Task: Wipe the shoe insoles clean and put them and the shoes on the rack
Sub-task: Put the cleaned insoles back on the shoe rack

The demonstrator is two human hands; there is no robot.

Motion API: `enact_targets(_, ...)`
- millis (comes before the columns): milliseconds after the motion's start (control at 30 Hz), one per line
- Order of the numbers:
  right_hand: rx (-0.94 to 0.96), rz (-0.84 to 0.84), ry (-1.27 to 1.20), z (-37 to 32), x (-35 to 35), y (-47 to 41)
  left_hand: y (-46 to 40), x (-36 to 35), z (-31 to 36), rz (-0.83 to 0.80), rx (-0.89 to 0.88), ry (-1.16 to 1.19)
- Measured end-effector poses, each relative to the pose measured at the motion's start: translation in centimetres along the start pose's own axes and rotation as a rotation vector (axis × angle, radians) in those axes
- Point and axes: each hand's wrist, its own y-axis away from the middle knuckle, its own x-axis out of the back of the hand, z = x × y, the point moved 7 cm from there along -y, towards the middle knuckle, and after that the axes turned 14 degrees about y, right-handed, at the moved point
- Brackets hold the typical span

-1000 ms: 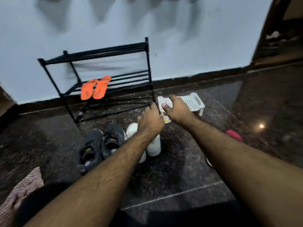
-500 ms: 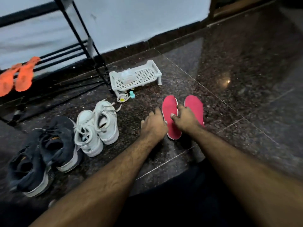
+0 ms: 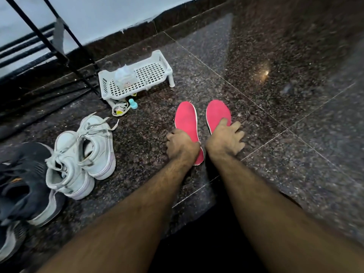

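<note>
Both pink insoles lie side by side on the floor, the left hand (image 3: 182, 145) curled at the left insole (image 3: 186, 123), the right hand (image 3: 225, 139) spread-fingered on the right insole (image 3: 217, 113); pickup for wiping seems next, needing a firmer pinch.

Dark speckled granite floor (image 3: 275, 134) under two pink insoles (image 3: 187, 123), white sneakers (image 3: 82, 154), dark sneakers (image 3: 23, 186), white basket (image 3: 136, 75).

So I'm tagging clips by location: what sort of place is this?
Probably a home entryway or shoe corner: a polished granite floor, a black metal shoe rack against a painted wall, and white sneakers lying beside red insoles.
</note>
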Motion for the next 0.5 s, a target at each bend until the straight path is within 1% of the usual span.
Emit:
enact_targets(100, 0.01, -0.043, -0.022, 0.0, -0.1, -0.4, -0.3, 0.0, -0.9, -0.016, 0.085, 0.112)
enact_targets(267, 0.078, -0.046, -0.077, -0.1, 0.7, 1.1, 0.1, 0.1, -2.6, -0.11, 0.032, 0.353)
enact_targets(367, 0.143, -0.031, -0.111, -0.1, 1.6, 2.6, 0.6, 1.6, -3.1, -0.102, -0.017, 0.379)
enact_targets(500, 0.279, 0.025, -0.133, -0.6, 3.3, 5.6, 1.7, 5.2, -3.8, -0.097, -0.102, 0.48)
